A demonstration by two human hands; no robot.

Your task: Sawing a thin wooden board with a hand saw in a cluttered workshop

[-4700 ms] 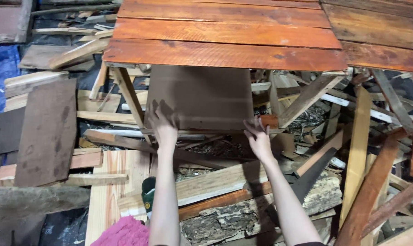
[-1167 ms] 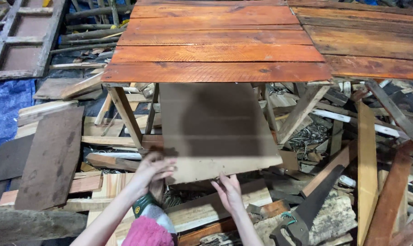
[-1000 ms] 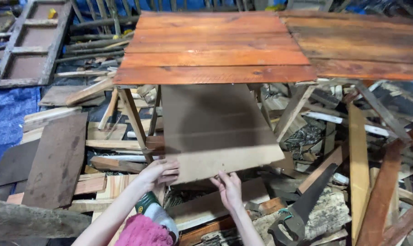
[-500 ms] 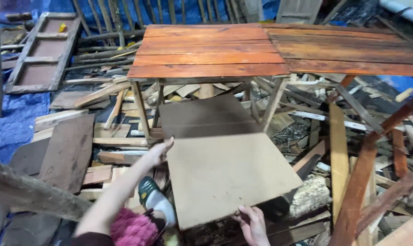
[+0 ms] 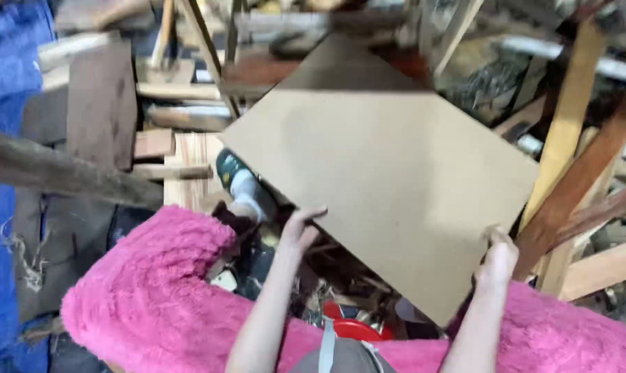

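- Left hand pinches the near-left edge of the flat tan board, fingers curled over it; a fuller grasp would steady the panel.
- The board is lifted and tilted above the scrap timber.
- Right hand seems clamped on the lower-right edge, though blur hides the fingers; keep both hands level.

One head-worn camera looks steeply down, close over a board.

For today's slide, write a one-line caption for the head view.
Both hands, left and right, grip a tan board above scattered wood scraps.
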